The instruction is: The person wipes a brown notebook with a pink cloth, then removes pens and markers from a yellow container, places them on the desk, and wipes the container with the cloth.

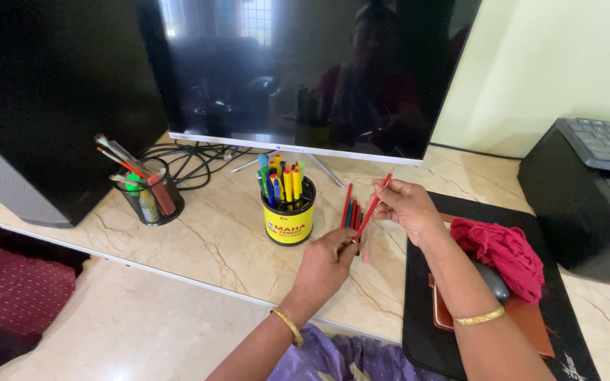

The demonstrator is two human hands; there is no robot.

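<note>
A dark monitor (305,70) stands at the back of the marble bench (213,240). The left hand (325,264) has its fingers clenched around a bunch of pens (351,212) standing beside the yellow pen cup (289,212); the right hand (407,204) pinches a red pen (375,203), tilted

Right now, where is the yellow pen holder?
In the head view, the yellow pen holder stands on the marble desk below the monitor, just left of the left hand.
</note>
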